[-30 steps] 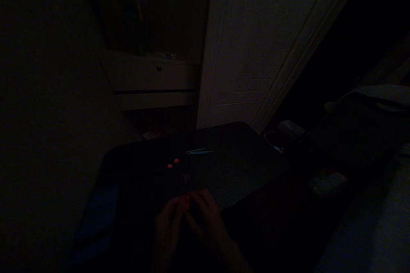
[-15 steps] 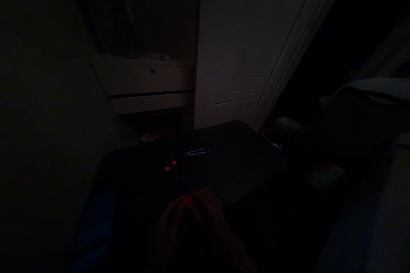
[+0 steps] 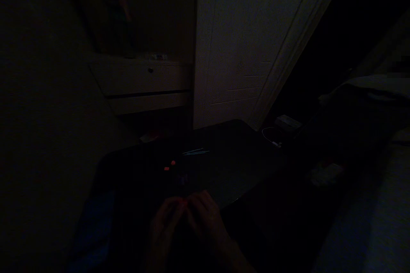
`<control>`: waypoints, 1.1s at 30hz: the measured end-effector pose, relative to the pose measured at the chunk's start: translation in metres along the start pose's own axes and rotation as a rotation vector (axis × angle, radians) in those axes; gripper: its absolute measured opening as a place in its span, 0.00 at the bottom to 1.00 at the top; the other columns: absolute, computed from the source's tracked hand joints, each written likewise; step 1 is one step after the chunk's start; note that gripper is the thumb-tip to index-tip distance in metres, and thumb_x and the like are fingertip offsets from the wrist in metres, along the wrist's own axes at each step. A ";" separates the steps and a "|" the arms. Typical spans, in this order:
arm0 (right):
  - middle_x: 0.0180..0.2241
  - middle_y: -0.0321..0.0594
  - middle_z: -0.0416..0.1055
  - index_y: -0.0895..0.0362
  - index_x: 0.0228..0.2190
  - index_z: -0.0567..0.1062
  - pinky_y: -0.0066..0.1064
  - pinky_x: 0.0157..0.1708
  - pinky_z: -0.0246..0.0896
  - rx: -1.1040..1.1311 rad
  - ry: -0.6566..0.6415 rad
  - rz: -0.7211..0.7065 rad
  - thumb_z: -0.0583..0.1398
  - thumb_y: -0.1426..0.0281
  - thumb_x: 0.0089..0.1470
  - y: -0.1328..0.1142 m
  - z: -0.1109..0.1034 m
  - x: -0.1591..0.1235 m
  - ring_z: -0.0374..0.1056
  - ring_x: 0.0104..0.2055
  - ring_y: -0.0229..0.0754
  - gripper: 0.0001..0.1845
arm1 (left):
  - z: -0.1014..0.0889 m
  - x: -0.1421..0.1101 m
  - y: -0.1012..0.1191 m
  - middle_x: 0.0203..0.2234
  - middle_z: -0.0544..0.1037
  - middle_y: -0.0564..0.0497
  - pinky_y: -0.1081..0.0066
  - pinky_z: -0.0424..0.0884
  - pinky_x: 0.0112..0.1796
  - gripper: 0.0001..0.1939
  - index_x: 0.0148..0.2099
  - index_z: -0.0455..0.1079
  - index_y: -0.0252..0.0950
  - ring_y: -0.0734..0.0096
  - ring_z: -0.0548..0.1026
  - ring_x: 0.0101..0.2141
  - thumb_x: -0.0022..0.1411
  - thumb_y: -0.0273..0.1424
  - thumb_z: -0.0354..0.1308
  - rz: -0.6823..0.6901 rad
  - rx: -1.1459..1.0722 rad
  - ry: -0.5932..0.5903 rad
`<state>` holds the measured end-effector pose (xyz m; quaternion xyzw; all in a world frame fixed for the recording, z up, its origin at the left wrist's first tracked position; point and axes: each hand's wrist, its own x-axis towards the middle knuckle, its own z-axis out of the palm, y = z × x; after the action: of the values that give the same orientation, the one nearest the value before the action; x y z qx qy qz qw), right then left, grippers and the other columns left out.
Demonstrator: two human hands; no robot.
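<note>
Very little light falls on the scene. My left hand (image 3: 165, 219) and my right hand (image 3: 205, 215) meet over the near part of a dark table (image 3: 230, 166). Their fingertips pinch a small red piece (image 3: 185, 202), mostly covered by the fingers, its kind too dark to tell. Just beyond them lies a dim purplish object (image 3: 183, 178) of unclear shape. Farther left are two small orange pieces, one nearer (image 3: 166, 168) and one farther (image 3: 173, 162). Several thin pale-blue sticks (image 3: 195, 152) lie together behind these.
A drawer unit (image 3: 141, 81) and a pale panelled door (image 3: 237, 51) stand behind the table. Right of it are a white cable (image 3: 270, 136) and a box (image 3: 287, 123) at floor level. Blue material (image 3: 94, 226) lies at the lower left.
Both hands have shifted slightly left and the fingers have spread a little around the red piece, of which less shows. The pieces and sticks on the table stay put.
</note>
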<state>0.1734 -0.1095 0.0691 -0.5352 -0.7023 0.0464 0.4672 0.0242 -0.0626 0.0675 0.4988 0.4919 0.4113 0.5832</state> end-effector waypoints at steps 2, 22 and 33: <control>0.41 0.45 0.78 0.55 0.48 0.73 0.39 0.40 0.71 0.012 0.019 -0.016 0.57 0.74 0.69 0.000 0.002 0.000 0.73 0.41 0.47 0.09 | 0.000 0.000 0.000 0.37 0.86 0.45 0.63 0.81 0.42 0.23 0.40 0.80 0.38 0.51 0.84 0.42 0.50 0.51 0.72 -0.013 0.001 0.013; 0.49 0.43 0.76 0.47 0.59 0.75 0.38 0.52 0.73 0.279 -0.018 0.214 0.64 0.72 0.65 -0.001 0.000 -0.001 0.74 0.51 0.46 0.23 | 0.002 0.000 0.003 0.44 0.87 0.40 0.54 0.78 0.52 0.34 0.45 0.82 0.35 0.44 0.83 0.48 0.49 0.58 0.69 -0.041 0.038 0.039; 0.44 0.41 0.74 0.53 0.47 0.72 0.35 0.47 0.70 0.351 -0.087 0.218 0.65 0.69 0.62 -0.003 -0.002 0.004 0.71 0.46 0.43 0.13 | -0.003 0.002 -0.008 0.35 0.85 0.43 0.61 0.79 0.41 0.36 0.40 0.80 0.35 0.50 0.82 0.39 0.46 0.64 0.68 -0.010 0.065 0.126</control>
<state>0.1721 -0.1085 0.0745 -0.5159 -0.6407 0.2415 0.5148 0.0219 -0.0617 0.0591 0.4880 0.5431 0.4227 0.5369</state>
